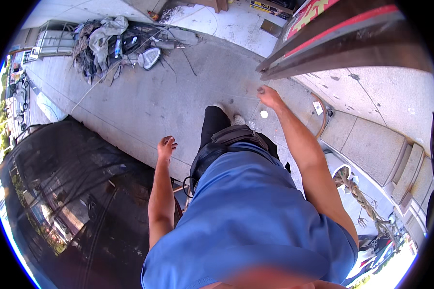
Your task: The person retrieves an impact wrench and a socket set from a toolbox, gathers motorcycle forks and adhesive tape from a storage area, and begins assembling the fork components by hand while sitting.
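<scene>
My left hand (167,147) hangs beside my left hip with its fingers loosely bent and apart, and no object shows in it. Below it spreads a dark mesh cover (106,178) with a torn-looking gap. My right hand (270,97) reaches forward, its fingers curled closed; a dark spot shows at the fingertips, too small to name. Just beyond it is the lower end of a brown and red metal panel (313,53), apart from the hand in this view. A small round white disc (264,114) lies on the pavement beneath my right forearm.
A heap of grey cloth, plastic and sticks (103,45) lies at the far left on the concrete pavement (144,101). A curved brown hose (321,126) runs along the right wall. Behind my right elbow, a twisted trunk (361,200) stands beside a stone ledge (371,149).
</scene>
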Demonstrator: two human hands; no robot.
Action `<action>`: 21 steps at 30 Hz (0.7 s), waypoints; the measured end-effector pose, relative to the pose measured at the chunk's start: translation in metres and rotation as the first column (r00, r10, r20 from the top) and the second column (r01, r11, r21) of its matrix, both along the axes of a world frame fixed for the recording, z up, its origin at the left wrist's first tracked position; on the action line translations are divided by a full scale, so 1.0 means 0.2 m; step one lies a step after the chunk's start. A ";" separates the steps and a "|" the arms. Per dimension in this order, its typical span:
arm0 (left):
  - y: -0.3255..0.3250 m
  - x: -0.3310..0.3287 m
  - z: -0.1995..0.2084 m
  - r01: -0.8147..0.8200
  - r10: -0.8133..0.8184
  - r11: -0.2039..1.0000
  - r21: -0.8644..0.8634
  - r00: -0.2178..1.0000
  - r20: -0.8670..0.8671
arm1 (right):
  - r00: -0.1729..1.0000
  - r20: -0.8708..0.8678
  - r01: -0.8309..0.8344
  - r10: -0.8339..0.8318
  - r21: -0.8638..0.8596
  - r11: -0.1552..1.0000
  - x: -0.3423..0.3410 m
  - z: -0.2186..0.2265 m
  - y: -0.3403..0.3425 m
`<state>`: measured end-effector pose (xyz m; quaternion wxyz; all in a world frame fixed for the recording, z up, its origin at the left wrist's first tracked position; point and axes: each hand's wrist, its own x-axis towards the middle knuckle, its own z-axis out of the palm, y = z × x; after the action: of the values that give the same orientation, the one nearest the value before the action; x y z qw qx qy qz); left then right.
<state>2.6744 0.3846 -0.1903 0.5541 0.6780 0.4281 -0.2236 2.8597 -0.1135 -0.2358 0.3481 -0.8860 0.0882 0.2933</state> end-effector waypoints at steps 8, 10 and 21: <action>-0.15 2.22 -0.39 0.320 -0.331 0.941 0.109 0.937 0.108 | 0.979 0.012 0.201 -0.201 -0.113 0.973 1.93 -0.31 0.04; -0.35 2.83 -0.50 0.507 -0.542 0.835 0.212 0.825 0.160 | 0.984 0.037 0.177 -0.173 -0.185 0.967 2.15 -0.43 -0.12; -1.98 5.18 -1.17 0.716 -0.990 -0.110 0.689 -0.138 -0.014 | 0.785 0.135 0.598 -0.605 -0.422 0.681 3.34 -1.26 -1.51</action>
<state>3.7104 -0.0117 -0.4245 0.1292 0.9119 -0.3132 -0.2317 3.5270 -0.4158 -0.4871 0.2134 -0.8603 0.4408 0.1413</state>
